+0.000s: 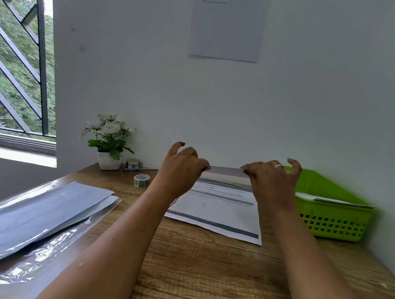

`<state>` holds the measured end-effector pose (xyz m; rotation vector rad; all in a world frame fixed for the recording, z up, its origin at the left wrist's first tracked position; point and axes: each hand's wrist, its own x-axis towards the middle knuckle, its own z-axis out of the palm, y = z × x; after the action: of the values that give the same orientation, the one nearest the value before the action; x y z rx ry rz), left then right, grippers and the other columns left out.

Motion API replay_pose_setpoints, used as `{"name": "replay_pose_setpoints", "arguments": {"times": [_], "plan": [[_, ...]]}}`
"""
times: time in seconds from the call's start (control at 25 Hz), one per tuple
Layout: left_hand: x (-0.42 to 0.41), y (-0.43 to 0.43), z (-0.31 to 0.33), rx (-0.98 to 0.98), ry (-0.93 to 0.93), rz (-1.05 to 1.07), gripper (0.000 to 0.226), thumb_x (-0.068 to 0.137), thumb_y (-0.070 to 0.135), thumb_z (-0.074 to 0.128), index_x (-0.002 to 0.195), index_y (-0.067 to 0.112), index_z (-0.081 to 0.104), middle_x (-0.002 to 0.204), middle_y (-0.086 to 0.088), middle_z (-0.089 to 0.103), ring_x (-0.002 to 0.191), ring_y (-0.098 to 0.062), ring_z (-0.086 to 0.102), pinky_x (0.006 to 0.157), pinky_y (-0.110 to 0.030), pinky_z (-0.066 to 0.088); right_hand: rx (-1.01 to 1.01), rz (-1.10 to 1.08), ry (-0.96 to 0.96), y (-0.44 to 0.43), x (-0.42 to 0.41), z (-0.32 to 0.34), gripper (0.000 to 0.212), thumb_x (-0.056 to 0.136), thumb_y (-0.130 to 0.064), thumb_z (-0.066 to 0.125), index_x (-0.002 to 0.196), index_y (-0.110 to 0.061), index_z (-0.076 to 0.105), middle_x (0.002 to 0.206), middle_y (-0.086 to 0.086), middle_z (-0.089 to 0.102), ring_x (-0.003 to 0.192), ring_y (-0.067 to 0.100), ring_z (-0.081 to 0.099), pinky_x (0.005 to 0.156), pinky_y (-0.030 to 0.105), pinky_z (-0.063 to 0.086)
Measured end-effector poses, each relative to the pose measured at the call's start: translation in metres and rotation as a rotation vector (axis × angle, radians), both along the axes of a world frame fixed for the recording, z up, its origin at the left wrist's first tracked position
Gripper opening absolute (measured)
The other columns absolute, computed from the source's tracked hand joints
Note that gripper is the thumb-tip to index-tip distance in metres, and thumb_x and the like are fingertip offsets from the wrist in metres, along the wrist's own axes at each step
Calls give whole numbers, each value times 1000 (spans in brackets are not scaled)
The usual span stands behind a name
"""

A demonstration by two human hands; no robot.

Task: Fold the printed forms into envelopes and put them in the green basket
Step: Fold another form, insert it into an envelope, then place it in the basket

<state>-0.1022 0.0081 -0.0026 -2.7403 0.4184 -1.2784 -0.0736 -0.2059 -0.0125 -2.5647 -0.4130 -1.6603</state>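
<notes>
View from a head-worn camera, looking down two bare forearms stretched over a wooden bench [200, 275]. A printed form [218, 210] lies flat on the bench; every position below is given relative to it.

Just above the form's far edge, both hands hold a narrow white paper strip [225, 170] in the air, stretched level between them. The left hand [181, 169] pinches the strip's left end between thumb and curled fingers, and the right hand [270, 181], which wears a ring [278, 165], pinches its right end the same way. The strip is seen almost edge-on, so I cannot tell whether it is an envelope or a folded sheet.

To the right of the form, near but apart from it, stands the green basket [333, 217] against the wall, with flat white papers [330, 199] lying inside.

To the left of the form lies a stack of pale sheets [32, 213] on crinkled clear plastic. Beyond the form's far left corner are a tape roll [141, 180], a second tape roll [132, 163], a pen [138, 169] and a small potted plant [108, 140] with white flowers. High on the wall behind the form hangs a printed notice [229, 20]. Far left is a barred window [11, 49] showing green trees.
</notes>
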Motion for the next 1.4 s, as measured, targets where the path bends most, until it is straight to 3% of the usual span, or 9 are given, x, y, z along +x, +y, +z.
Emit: {"name": "replay_pose_setpoints", "arguments": {"times": [0.28,0.4,0.52,0.64,0.76,0.88,1.0,1.24,1.4], "plan": [[3,28,-5,-122,-101,25,18,90,17,59,103,17,72,84,-6,74,92,-24,66,101,-47,38,158,-69,124,-28,0,2,26,87,-14,58,94,-34,73,99,-11,75,95,22,65,96,38,13],[7,20,-12,-74,-59,16,21,90,19,60,108,19,71,88,-6,74,97,-22,65,102,-47,36,151,50,131,-17,-3,9,17,89,-33,59,100,-34,72,105,-11,73,101,20,64,95,36,14],[10,3,-12,-12,-52,-27,25,89,18,61,112,21,69,92,-4,73,101,-19,63,103,-44,36,-40,141,207,8,-3,5,37,82,-50,62,114,-34,66,114,-11,69,111,17,61,98,39,13],[11,-3,-13,42,-99,-104,24,87,17,64,110,22,71,91,-4,73,95,-19,65,96,-41,42,-149,186,279,18,-3,-1,34,88,-15,58,119,-29,65,112,-4,72,106,19,64,107,39,17],[8,5,-13,33,-16,-59,43,87,4,59,123,26,62,105,-4,70,104,-18,60,99,-36,37,-106,297,465,16,-4,4,51,85,6,48,124,-24,63,117,3,70,105,24,64,100,33,43],[8,28,-18,-44,234,129,61,87,-5,47,136,30,49,125,-2,61,123,-18,49,111,-38,24,-109,282,710,17,-7,6,59,84,10,40,123,-27,63,122,5,66,107,24,62,92,34,50],[11,39,-25,17,422,287,55,88,-5,43,132,27,52,130,0,57,126,-20,46,113,-44,25,-170,254,866,22,-9,0,60,87,12,36,124,-27,62,132,2,59,118,21,56,96,28,45],[14,65,-33,-229,364,519,42,91,8,46,127,28,55,125,-3,59,122,-24,47,103,-43,31,-183,299,1185,12,-7,-1,50,87,9,39,117,-17,68,130,1,61,126,15,51,108,27,39],[10,78,-46,-464,454,616,34,90,17,53,123,23,55,127,-4,55,125,-25,43,100,-45,33,-119,296,1084,15,-7,1,56,84,10,32,113,-19,70,130,1,61,126,17,49,107,28,38]]}}
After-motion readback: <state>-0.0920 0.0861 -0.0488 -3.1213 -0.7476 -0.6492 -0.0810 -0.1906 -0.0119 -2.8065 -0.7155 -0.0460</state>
